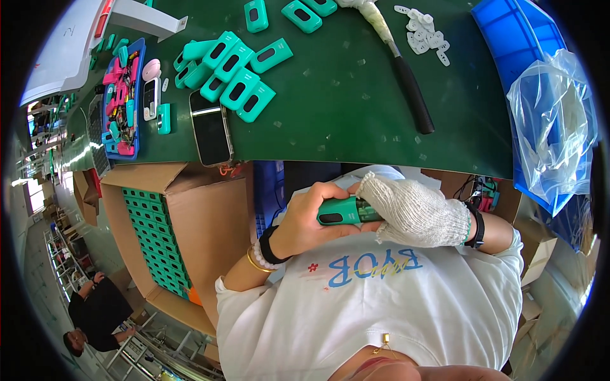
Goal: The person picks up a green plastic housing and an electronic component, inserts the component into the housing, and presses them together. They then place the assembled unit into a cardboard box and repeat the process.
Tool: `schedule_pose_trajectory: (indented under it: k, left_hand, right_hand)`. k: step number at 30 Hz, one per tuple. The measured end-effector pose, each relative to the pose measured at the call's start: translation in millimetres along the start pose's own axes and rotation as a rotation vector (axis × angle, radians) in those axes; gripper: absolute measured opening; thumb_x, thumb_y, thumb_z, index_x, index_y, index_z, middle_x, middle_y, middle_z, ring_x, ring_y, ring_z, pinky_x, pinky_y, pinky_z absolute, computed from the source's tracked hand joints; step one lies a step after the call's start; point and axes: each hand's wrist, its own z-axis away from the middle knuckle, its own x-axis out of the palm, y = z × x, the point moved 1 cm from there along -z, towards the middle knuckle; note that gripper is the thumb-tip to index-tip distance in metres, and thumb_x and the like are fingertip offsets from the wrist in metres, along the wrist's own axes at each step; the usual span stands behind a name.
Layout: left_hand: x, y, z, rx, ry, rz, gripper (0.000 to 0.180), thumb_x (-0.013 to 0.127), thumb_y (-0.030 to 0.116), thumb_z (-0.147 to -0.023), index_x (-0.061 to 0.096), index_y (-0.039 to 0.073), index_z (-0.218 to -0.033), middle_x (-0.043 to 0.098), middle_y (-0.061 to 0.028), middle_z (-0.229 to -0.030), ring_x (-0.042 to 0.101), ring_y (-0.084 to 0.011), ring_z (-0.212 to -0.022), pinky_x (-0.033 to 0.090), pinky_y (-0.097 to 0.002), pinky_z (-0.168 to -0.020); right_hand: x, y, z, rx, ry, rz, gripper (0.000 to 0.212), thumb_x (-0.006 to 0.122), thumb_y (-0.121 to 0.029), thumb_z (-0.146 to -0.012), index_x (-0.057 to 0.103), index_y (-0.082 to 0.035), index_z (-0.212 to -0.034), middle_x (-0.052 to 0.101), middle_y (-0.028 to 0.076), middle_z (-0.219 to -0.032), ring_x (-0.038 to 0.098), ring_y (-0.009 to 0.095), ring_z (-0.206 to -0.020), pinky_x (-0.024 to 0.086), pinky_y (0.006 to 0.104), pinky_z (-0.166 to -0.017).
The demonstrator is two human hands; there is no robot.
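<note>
In front of my chest, my bare left hand (304,221) is closed around one end of a small teal plastic device casing (337,212) with a dark oval window. My right hand (416,213), in a white knitted glove, closes over the casing's other end. Between the hands a darker, partly see-through section shows at that end; the glove hides the rest. Several matching teal casings (236,59) lie heaped on the green table (330,108) ahead, with a few more beyond them. A hammer (412,92) with a black grip and a wrapped head rests on the table's right half.
Small white plastic pieces (421,33) lie far right, near a blue bin (502,35) with a clear bag (553,120). At left sit a smartphone (212,134) and a blue tray (138,79) of mixed parts. Below, a cardboard box (213,235) holds stacked teal casings. Another person (101,311) is at far left.
</note>
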Motion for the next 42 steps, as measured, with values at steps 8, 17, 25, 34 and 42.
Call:
schedule_pose_trajectory:
  k: [8,17,25,34,42]
  left_hand:
    - [-4,-1,-4,-0.091,-0.028,0.113,0.057,0.089,0.022,-0.068,0.053,0.002,-0.107,0.067,-0.0121,-0.097,0.069,-0.0238,-0.08,0.055,-0.0321,-0.069]
    - [-26,8,-21,-0.028,0.014,-0.175,0.052,0.085,0.019,-0.073,0.055,0.003,-0.111,0.065,-0.0126,-0.096,0.068,-0.0253,-0.081,0.054,-0.0325,-0.069]
    - [-131,-11,-70,-0.015,0.491,-0.691,0.038,0.079,0.019,-0.081,0.062,0.002,-0.11,0.057,-0.0135,-0.103,0.056,-0.0302,-0.095,0.046,-0.0377,-0.084]
    - [-227,-82,-117,-0.108,0.498,-0.927,0.04,0.071,0.031,-0.087,0.063,-0.001,-0.111,0.065,-0.0186,-0.102,0.062,-0.0336,-0.094,0.048,-0.04,-0.083]
    - [-185,-25,-235,-0.079,0.178,-0.889,0.051,0.071,0.037,-0.086,0.062,-0.006,-0.111,0.067,-0.023,-0.105,0.066,-0.0346,-0.096,0.052,-0.0401,-0.081]
  right_hand:
    - [2,4,-8,0.062,0.084,-0.107,0.052,0.075,-0.014,-0.078,0.052,-0.006,-0.124,0.063,0.017,-0.097,0.066,0.037,-0.08,0.052,0.0435,-0.069]
    - [-24,-5,-9,0.372,-0.007,-0.024,0.037,0.072,-0.002,-0.076,0.056,-0.004,-0.109,0.062,0.019,-0.084,0.066,0.035,-0.08,0.052,0.0397,-0.069]
    - [-52,28,19,0.4,0.571,-0.082,0.034,0.071,0.005,-0.074,0.055,-0.001,-0.103,0.056,0.015,-0.08,0.054,0.026,-0.067,0.048,0.0332,-0.065]
    - [-49,40,30,0.376,0.557,-0.133,0.035,0.075,-0.004,-0.077,0.055,-0.001,-0.105,0.056,0.014,-0.081,0.053,0.026,-0.069,0.047,0.032,-0.066]
    - [-66,68,34,0.403,0.724,-0.123,0.036,0.075,-0.007,-0.077,0.056,-0.001,-0.107,0.059,0.015,-0.084,0.058,0.028,-0.072,0.048,0.0341,-0.069]
